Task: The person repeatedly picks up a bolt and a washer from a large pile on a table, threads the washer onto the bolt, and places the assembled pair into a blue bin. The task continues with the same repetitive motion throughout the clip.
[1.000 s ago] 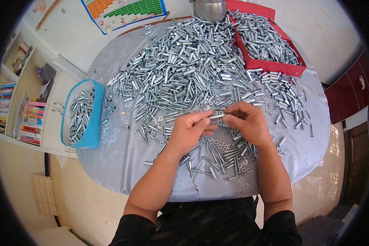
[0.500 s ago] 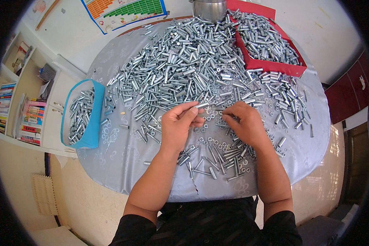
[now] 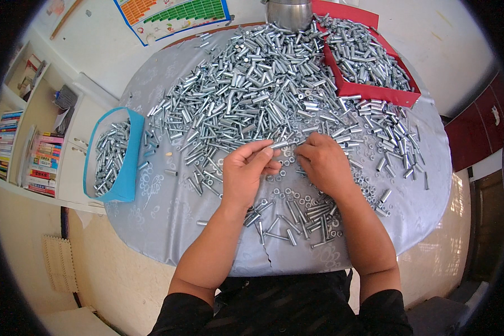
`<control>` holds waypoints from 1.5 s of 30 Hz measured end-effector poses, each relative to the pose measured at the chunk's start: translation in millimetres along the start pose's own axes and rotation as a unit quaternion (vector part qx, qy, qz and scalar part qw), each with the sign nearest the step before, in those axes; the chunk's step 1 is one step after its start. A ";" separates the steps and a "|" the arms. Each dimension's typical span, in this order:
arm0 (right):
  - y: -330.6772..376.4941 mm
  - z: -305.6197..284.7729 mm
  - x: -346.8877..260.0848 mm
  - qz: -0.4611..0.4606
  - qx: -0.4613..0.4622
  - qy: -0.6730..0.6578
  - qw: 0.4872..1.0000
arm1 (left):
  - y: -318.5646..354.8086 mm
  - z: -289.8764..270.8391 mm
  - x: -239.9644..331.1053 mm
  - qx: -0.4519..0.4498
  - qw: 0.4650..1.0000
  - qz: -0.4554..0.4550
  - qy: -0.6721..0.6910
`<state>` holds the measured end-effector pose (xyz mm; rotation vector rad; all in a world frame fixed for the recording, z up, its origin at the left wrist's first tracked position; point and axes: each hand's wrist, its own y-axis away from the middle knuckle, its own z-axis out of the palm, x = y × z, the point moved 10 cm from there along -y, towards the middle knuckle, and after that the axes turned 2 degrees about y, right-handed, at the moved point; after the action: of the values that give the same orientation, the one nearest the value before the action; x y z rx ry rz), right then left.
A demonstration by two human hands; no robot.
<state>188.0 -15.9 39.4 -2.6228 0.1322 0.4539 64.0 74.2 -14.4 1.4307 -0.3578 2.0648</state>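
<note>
A metal sleeve hung between the near and far edges of the desk.
The left grip pinched it; I couldn't tell whether the right grip, just beside, was closed.

White wall, blue-edged chart; bookshelf left; beige floor, light glinting right.

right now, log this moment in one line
left hand: pinching silver cylinder | right hand: over loose fasteners, grip hidden | red box, blue bin: holding metal parts
</note>
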 end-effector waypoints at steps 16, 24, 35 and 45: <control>-3.2 0.2 6.4 0.024 0.031 0.035 0.999 | -0.1 0.3 -1.4 -0.005 1.000 -0.003 -0.005; -1.5 9.2 2.2 -0.001 -0.002 0.026 1.000 | -0.5 0.1 -2.4 -0.007 1.000 -0.005 -0.007; -0.4 9.0 3.7 0.032 -0.009 0.020 0.999 | -0.7 0.5 -4.1 -0.010 1.000 -0.005 -0.003; -0.8 12.0 12.1 0.055 -0.034 -0.024 0.998 | -0.6 1.6 -4.6 -0.005 1.000 -0.015 -0.008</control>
<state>196.0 -9.8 25.6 -2.6780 0.2492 0.5686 66.7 72.3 -18.0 1.4395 -0.3510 2.0258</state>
